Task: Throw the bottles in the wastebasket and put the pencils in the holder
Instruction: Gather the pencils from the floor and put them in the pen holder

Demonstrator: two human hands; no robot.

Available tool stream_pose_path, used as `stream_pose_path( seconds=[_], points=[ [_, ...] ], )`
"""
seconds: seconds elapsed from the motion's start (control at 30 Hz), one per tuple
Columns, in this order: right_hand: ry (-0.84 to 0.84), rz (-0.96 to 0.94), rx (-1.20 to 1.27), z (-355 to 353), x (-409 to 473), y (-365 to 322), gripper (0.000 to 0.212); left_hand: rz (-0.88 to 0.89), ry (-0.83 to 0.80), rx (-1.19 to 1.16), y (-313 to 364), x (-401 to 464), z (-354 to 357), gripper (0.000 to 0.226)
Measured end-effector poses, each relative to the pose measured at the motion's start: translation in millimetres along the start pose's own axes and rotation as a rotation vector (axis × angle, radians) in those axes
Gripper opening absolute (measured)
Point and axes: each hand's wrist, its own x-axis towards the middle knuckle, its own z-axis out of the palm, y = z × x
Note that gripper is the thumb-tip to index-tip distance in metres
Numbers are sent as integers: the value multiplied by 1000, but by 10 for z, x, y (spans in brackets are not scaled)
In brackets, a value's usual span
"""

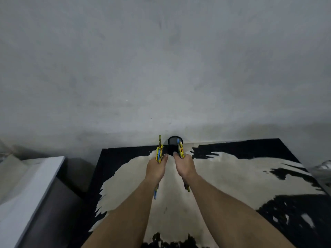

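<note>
A black round pencil holder (172,146) stands at the far edge of the table, against the wall. My left hand (156,168) grips a bundle of yellow-and-blue pencils (159,150) that stick up just left of the holder; their lower ends show under my wrist. My right hand (184,165) grips a second bundle of yellow-and-blue pencils (180,147), whose upper ends lean in front of the holder's mouth. Both hands hover close together just in front of the holder. No bottle or wastebasket is in view.
The table (232,176) has a black top with large worn cream patches. A grey wall (161,68) rises right behind it. A white-topped surface (30,185) lies lower at the left. Something pale and blurred (322,169) sits past the table's right edge.
</note>
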Motion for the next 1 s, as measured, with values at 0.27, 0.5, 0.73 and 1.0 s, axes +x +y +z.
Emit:
stream_pose_path(
  seconds=[0.27,0.5,0.73,1.0],
  points=[
    [-76,-24,-56,-72,1155,-101,42,-48,93,-10,102,938,452,49],
    [-72,-143,-89,156,1858,-249,42,-136,114,-4,-72,1631,680,30],
    [-50,-254,-60,456,2255,-343,46,-249,154,4,-269,2074,818,30],
    [-51,-324,-57,650,2405,-239,40,-267,100,13,-443,2212,866,24]
  ],
)
